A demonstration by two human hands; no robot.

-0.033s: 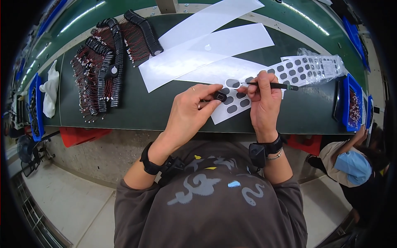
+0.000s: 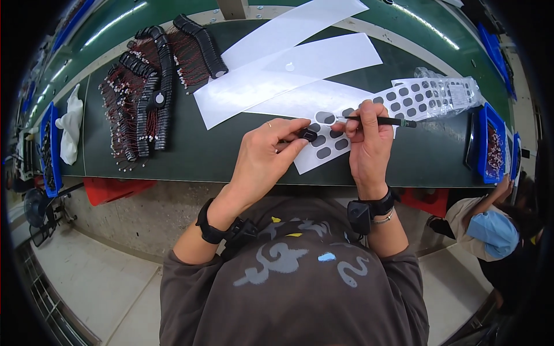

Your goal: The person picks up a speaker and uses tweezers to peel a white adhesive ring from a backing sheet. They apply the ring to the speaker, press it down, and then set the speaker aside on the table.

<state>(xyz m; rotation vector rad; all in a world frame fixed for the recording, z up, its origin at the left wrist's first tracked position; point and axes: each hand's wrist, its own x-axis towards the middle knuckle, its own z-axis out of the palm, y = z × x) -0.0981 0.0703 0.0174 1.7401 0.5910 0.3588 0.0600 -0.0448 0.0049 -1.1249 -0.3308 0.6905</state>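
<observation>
Hidden: fingertips of the left hand (image 2: 262, 155) curled over a small black plastic part (image 2: 307, 135), so most of that part could not be seen.
Hard to see: tip of the thin black tweezers (image 2: 378, 120), very fine, just above the white sheet of dark grey oval stickers (image 2: 332, 144); touching or not, could not tell.
Cut off: far ends of the long white paper strips (image 2: 288, 72), run off the top edge.
Blurry: small bits inside the blue plastic bin (image 2: 493, 144) at the right, too tiny to make out.
Left grip: pinched tight on the small black plastic part, thumb and first finger together, a thin ring on one finger.
Right grip: right hand (image 2: 369, 147) closed around the thin black tweezers, held flat like a pen.
Where the sticker sheet was: flat on the dark green table (image 2: 190, 155), under both hands, near the front edge.
Sticker sheet look: smooth white backing, rows of soft-looking oval pads.
Clear bag (image 2: 447, 89): shiny, crinkly, over the far end of another sticker sheet.
Black combs with red wires (image 2: 147, 101): ribbed black bars, thin red threads with white tips, laid in a pile at the left.
White cloth (image 2: 70, 130): soft, crumpled, at the far left of the table.
Wrists: black bands on both.
</observation>
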